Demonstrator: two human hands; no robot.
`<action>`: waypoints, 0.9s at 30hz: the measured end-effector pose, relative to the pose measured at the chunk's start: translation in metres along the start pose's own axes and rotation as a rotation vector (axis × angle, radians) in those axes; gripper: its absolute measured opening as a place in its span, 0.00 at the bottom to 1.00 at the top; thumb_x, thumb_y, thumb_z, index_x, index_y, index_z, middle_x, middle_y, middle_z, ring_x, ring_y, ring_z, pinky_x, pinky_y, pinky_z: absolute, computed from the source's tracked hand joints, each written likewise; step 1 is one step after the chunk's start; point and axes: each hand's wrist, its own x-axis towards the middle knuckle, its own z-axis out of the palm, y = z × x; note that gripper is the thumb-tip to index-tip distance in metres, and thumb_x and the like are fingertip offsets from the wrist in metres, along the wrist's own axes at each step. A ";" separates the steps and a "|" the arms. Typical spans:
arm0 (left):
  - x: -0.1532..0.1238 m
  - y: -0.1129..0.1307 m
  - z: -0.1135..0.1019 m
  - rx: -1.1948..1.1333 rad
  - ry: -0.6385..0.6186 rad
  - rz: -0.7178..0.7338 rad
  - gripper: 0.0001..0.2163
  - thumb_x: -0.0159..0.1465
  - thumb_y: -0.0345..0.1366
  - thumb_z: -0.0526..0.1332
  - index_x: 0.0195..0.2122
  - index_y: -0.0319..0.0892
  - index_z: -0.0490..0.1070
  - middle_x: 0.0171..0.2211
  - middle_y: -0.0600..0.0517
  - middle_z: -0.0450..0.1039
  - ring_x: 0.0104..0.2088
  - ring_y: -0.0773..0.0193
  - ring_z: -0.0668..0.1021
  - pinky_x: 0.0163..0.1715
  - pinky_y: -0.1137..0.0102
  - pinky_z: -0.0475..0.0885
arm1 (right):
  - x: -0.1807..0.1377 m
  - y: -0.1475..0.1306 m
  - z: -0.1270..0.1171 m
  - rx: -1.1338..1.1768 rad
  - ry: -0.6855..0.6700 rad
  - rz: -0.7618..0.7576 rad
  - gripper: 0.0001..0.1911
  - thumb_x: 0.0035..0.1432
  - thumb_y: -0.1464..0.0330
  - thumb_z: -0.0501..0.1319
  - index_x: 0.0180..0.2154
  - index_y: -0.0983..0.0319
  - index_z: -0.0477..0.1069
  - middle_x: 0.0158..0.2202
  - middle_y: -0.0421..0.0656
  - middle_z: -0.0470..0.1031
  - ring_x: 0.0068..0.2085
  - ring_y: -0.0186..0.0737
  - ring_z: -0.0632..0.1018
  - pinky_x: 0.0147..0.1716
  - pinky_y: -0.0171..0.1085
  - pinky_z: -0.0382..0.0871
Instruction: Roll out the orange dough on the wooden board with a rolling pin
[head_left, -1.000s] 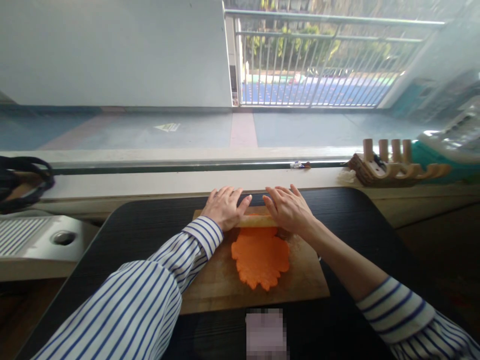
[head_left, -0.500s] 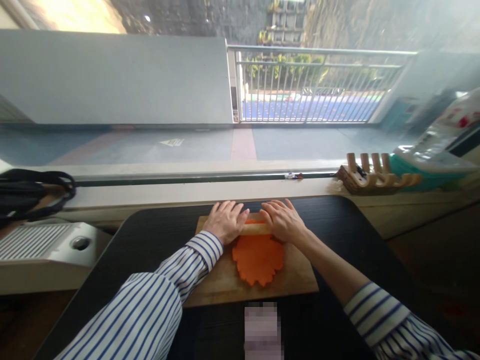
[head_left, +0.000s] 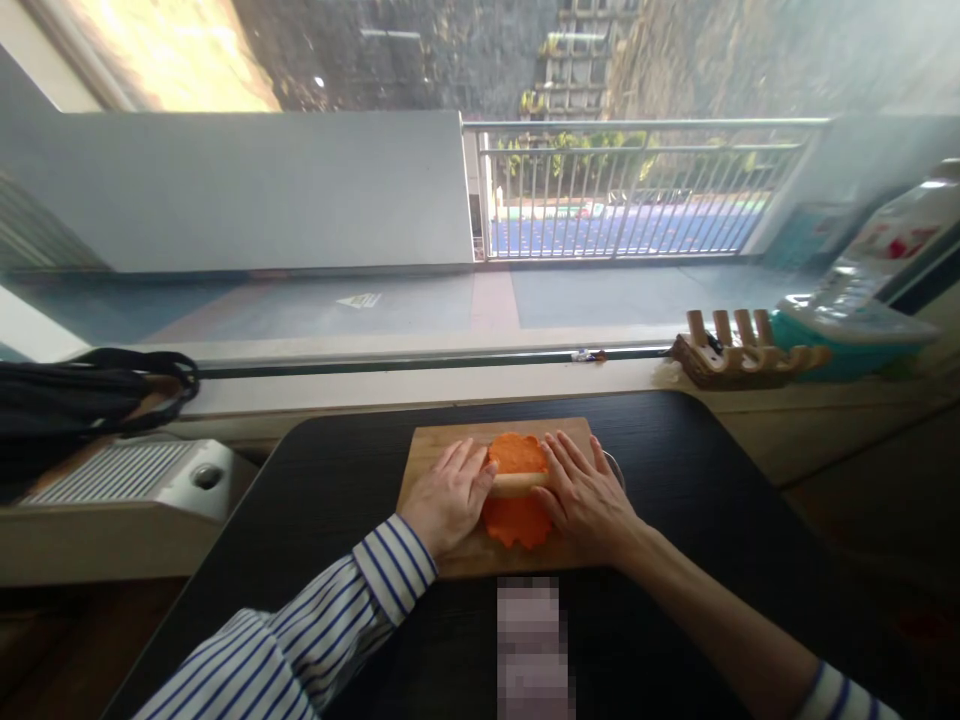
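Observation:
A short wooden rolling pin (head_left: pixel 517 485) lies across the middle of a flat orange dough sheet (head_left: pixel 517 522) with a ragged edge. The sheet rests on a wooden cutting board (head_left: pixel 442 440). My left hand (head_left: pixel 445 497) lies over the pin's left end, fingers stretched forward. Over its right end my right hand (head_left: pixel 587 500) rests with fingers extended and slightly spread. Both palms press on the pin without wrapping round it, and its ends are hidden under them. Orange dough shows both beyond and in front of the pin.
The board is on a black table (head_left: pixel 337 480) against a window sill. At the sill's right are a wooden rack with pegs (head_left: pixel 731 355), a teal container (head_left: pixel 862 345) and a plastic bottle (head_left: pixel 885 245). A white slatted unit (head_left: pixel 150 480) and a black bag (head_left: pixel 75 395) are at left.
Both hands have drawn the rolling pin back toward me, from the far edge of the dough to its middle. More dough shows beyond the pin. The camera view has shifted slightly.

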 end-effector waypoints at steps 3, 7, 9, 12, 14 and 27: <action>0.000 0.003 0.008 0.055 0.027 -0.052 0.27 0.70 0.46 0.39 0.56 0.33 0.68 0.57 0.39 0.68 0.59 0.51 0.68 0.58 0.54 0.64 | -0.005 -0.004 0.000 -0.030 0.052 -0.009 0.32 0.68 0.56 0.43 0.63 0.71 0.54 0.65 0.53 0.54 0.67 0.49 0.53 0.64 0.56 0.38; 0.006 0.007 0.015 0.110 0.094 -0.073 0.27 0.70 0.45 0.40 0.56 0.32 0.68 0.58 0.38 0.66 0.59 0.48 0.67 0.59 0.52 0.60 | 0.003 -0.002 0.000 -0.065 0.072 -0.012 0.32 0.67 0.56 0.44 0.62 0.73 0.56 0.64 0.56 0.55 0.66 0.50 0.54 0.64 0.56 0.37; 0.010 0.007 0.016 0.116 0.103 -0.073 0.27 0.70 0.45 0.40 0.57 0.32 0.67 0.58 0.38 0.66 0.60 0.49 0.67 0.60 0.51 0.60 | 0.008 0.001 0.000 -0.063 0.055 -0.009 0.32 0.67 0.56 0.44 0.62 0.72 0.56 0.64 0.55 0.56 0.66 0.50 0.54 0.64 0.56 0.38; 0.018 0.006 0.015 0.113 0.100 -0.092 0.27 0.70 0.45 0.40 0.57 0.32 0.66 0.58 0.38 0.66 0.60 0.49 0.67 0.60 0.51 0.59 | 0.018 0.006 -0.001 -0.046 0.007 0.008 0.32 0.67 0.54 0.43 0.62 0.70 0.57 0.64 0.54 0.57 0.66 0.49 0.55 0.64 0.55 0.39; 0.023 0.005 0.014 0.110 0.090 -0.111 0.26 0.70 0.45 0.41 0.58 0.33 0.66 0.58 0.38 0.66 0.59 0.49 0.67 0.60 0.50 0.59 | 0.024 0.009 -0.002 -0.036 -0.025 0.014 0.32 0.68 0.54 0.41 0.62 0.69 0.58 0.64 0.53 0.57 0.66 0.49 0.56 0.64 0.55 0.41; 0.054 -0.008 0.014 0.046 -0.007 -0.171 0.26 0.70 0.46 0.39 0.61 0.38 0.61 0.62 0.41 0.61 0.63 0.52 0.62 0.61 0.49 0.54 | 0.056 0.019 -0.004 -0.055 -0.088 0.040 0.30 0.68 0.56 0.40 0.62 0.68 0.58 0.64 0.53 0.57 0.65 0.49 0.57 0.63 0.56 0.43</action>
